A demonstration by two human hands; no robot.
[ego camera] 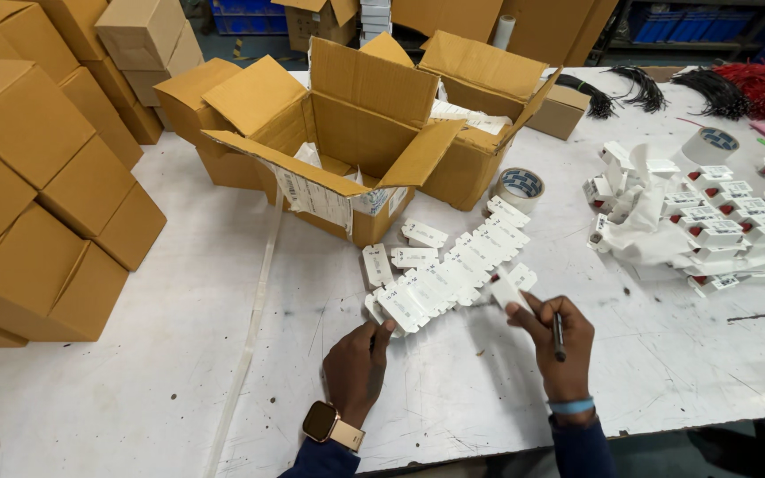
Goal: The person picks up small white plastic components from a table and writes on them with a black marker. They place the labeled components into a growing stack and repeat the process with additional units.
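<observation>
**Hands at a row of white tags**

Left hand point(356, 361): fingers bent, fingertips pressing down on near end of tag row point(449, 265); nothing clasped. Watch point(329, 425) on wrist.
Right hand point(555, 341): grip closed on pen point(559, 336), thumb and forefinger also pinching one tag point(506, 290), raised just beside row.
Tag row: overlapping, diagonal, mid white surface point(135, 389), below open box point(356, 133).
Tape roll point(520, 188): beside box.
White cartons point(710, 230): heaped at right.
Stacked boxes point(37, 177): left.
</observation>
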